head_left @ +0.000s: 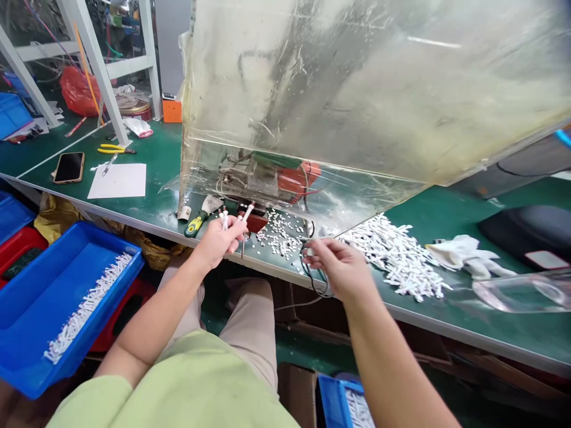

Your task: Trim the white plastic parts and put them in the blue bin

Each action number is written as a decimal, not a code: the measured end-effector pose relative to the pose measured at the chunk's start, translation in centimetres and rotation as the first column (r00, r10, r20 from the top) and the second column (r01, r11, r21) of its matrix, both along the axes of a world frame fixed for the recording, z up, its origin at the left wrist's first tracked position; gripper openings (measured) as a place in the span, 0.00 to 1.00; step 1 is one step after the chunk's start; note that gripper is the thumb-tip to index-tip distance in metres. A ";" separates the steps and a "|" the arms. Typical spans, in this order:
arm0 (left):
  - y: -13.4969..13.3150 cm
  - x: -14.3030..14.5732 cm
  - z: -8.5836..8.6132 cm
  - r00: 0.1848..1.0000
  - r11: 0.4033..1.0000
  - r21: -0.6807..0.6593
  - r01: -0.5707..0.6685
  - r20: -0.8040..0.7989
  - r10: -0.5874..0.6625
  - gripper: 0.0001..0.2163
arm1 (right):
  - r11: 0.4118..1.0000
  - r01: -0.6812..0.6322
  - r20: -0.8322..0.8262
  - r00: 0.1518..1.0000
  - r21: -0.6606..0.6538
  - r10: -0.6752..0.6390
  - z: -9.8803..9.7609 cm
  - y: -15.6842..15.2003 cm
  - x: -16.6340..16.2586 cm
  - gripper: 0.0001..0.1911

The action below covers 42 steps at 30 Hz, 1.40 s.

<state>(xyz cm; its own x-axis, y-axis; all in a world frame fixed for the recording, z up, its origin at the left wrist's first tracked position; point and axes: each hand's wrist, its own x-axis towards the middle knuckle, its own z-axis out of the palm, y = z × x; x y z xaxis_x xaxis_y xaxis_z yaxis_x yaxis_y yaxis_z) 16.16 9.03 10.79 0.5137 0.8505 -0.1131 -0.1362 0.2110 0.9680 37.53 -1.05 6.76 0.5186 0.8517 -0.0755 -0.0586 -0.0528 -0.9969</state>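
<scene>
My left hand (219, 241) is closed around a few slim white tubular parts (248, 212) with copper-coloured ends, just over the bench's front edge. Beside them is a small machine (256, 221) with a reddish-brown block, partly under a clear plastic shield (312, 107). My right hand (339, 264) is pinched at the bench edge, near a black cable (317, 288). Something small and white shows at its fingertips, too small to name. Many tiny white pieces (283, 235) lie scattered between my hands. Right of them spreads a heap of white parts (397, 252).
A green-handled scraper (196, 223) lies left of the machine. Farther left are paper (119, 181), yellow pliers (115, 149) and a phone (69, 167). A blue tray (33, 297) with white parts stands at lower left. A white glove (464, 252) lies at right.
</scene>
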 end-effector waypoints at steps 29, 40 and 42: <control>-1.3 -2.9 -0.2 0.974 0.985 -0.161 -0.066 0.206 0.098 0.14 | 0.979 -0.139 -0.553 0.832 -0.149 0.034 -0.6 8.6 -6.8 0.07; -1.3 -3.1 0.1 0.967 0.979 -0.164 -0.123 0.202 0.155 0.16 | 0.947 -0.251 -0.277 0.942 -0.199 0.191 0.2 7.1 -5.9 0.12; -1.0 -3.6 0.3 0.958 0.973 -0.158 -0.169 0.205 0.200 0.16 | 0.921 -0.282 -0.055 0.959 -0.270 0.278 0.6 6.0 -3.7 0.13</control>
